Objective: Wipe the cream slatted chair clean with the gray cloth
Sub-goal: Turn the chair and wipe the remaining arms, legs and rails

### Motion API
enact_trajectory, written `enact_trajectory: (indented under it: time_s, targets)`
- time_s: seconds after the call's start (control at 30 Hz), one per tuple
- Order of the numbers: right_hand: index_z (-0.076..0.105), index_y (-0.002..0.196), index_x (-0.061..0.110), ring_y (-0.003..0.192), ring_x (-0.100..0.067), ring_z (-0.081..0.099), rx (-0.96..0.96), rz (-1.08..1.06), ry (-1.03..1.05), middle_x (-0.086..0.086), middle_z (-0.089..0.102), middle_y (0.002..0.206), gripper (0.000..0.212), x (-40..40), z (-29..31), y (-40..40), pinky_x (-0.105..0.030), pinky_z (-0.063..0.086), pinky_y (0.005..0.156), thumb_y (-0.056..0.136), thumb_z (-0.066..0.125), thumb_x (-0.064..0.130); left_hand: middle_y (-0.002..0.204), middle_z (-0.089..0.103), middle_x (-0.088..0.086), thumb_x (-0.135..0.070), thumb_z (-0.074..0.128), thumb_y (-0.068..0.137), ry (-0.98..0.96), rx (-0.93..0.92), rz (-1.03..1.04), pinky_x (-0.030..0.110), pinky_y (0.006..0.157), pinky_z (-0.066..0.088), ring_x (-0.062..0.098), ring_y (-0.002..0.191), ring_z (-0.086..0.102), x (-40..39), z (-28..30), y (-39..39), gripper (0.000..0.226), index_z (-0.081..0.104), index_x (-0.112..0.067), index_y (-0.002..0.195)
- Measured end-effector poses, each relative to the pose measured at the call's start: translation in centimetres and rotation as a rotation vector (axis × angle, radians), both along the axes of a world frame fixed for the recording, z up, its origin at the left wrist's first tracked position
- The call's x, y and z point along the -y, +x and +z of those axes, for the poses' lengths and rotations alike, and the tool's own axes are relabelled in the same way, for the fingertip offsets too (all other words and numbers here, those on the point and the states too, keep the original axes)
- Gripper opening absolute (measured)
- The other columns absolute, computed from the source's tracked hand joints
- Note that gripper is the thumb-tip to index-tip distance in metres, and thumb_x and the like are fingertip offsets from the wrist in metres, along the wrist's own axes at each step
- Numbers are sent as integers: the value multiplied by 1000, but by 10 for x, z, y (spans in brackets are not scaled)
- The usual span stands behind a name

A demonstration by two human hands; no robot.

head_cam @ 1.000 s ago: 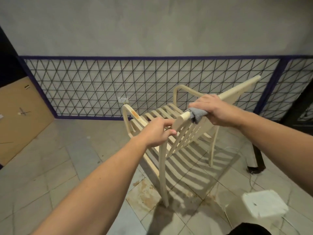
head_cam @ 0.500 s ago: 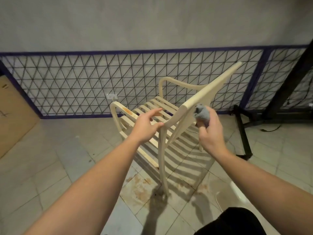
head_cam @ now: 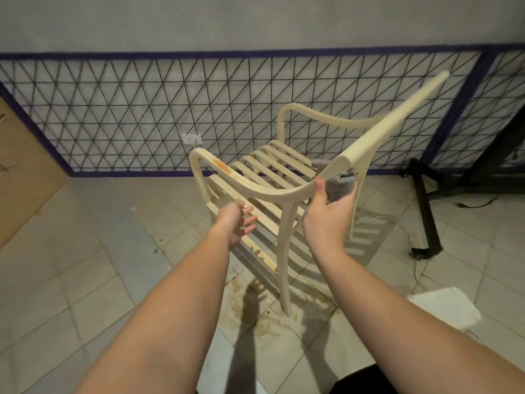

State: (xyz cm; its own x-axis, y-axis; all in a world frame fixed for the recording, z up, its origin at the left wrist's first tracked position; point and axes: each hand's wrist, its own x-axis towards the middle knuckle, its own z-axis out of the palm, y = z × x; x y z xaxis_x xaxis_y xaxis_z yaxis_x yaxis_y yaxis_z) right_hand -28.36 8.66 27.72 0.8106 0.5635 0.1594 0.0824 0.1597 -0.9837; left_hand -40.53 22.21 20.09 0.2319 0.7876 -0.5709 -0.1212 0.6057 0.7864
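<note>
Head view: cream slatted chair [head_cam: 287, 177] tilted on the tiled floor [head_cam: 85, 251], propped at the backrest corner by the right hand [head_cam: 329, 214], fingers curled round the gray cloth [head_cam: 339, 184] pressed there. Left hand [head_cam: 237, 221] open, fingers spread, apart from the near armrest. Risk: chair tipping or twisting away, held at one corner only; cloth slipping under the rail. Half a second earlier: left hand gripping the backrest rail, cloth held off the chair.

Two bare forearms reach forward. The left hand [head_cam: 237, 221] hangs open, palm turned inward, fingers loosely spread. The right hand [head_cam: 329, 214] is raised, thumb up, fingers curled round a bunched gray cloth [head_cam: 339, 185]
</note>
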Motion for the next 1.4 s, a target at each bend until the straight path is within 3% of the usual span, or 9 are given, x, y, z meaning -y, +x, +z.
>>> enact_trajectory:
  time_s: [0.07, 0.2, 0.33, 0.63, 0.83, 0.93, 1.07, 1.23, 1.4]
  targets:
    - [46, 125, 29, 97, 16, 55, -7, -17, 14, 21, 62, 110, 33, -2, -2, 0, 5, 36, 80, 98, 60, 18, 136, 62, 13, -32, 34, 109, -48, 210, 72, 50, 104, 50, 32, 121, 62, -18, -3, 16, 46, 45, -7, 146]
    - [49, 128, 18, 103, 6, 60, 9, -39, 49, 10, 65, 113, 33, -1, -1, 5, 0, 41, 90, 98, 59, 10, 137, 59, 21, -51, 39, 104, -122, 505, 155, 52, 109, 45, 37, 128, 56, -43, -1, 36, 67, 41, -1, 148]
    - [43, 103, 41, 90, 28, 53, -6, -107, 56, 27, 56, 102, 36, 3, 4, 26, 6, 38, 80, 99, 56, 9, 140, 57, 23, -83, 41, 83, -107, 582, 70, 56, 112, 41, 40, 129, 54, -40, 2, 51, 103, 38, -5, 150]
    - [38, 106, 45, 84, 35, 47, 4, -53, 13, 32, 50, 103, 35, 34, 6, 64, 6, 33, 76, 101, 53, 14, 147, 50, 20, -88, 40, 79, -133, 664, 185, 57, 108, 43, 40, 134, 50, 8, -3, 70, 106, 31, -17, 157]
    - [40, 120, 35, 89, 27, 50, -14, -51, 7, 31, 53, 105, 27, 44, 15, 90, -8, 36, 87, 103, 51, 17, 157, 35, 19, -82, 40, 87, -202, 686, 204, 54, 116, 35, 39, 143, 39, 45, 18, 71, 101, 21, -15, 160]
    - [43, 126, 31, 104, 12, 54, -23, -44, 12, 23, 57, 113, 31, 45, 18, 113, -17, 40, 98, 102, 51, 13, 166, 12, 17, -78, 42, 88, -250, 692, 229, 52, 123, 22, 35, 152, 19, 59, 21, 79, 105, 3, -14, 161]
    - [45, 137, 26, 121, -9, 56, -78, 0, -21, 10, 61, 127, 37, 47, 12, 151, -40, 41, 111, 101, 53, 18, 166, 10, 18, -70, 47, 93, -286, 720, 267, 52, 123, 22, 34, 153, 19, 75, 21, 98, 101, 0, -12, 160]
    - [48, 140, 25, 123, -14, 58, -125, 41, -27, 4, 64, 129, 41, 42, 6, 176, -49, 43, 110, 99, 56, 22, 162, 24, 18, -50, 43, 104, -231, 616, 258, 49, 119, 32, 32, 146, 35, 91, 32, 108, 74, 13, -13, 160]
    - [46, 137, 32, 121, -6, 55, -96, -24, -57, 14, 60, 126, 37, 48, 11, 163, -40, 42, 112, 101, 55, 28, 112, 69, 10, -48, 41, 104, -33, -30, -290, 40, 87, 58, 27, 94, 69, 94, 33, 98, 52, 55, -8, 133]
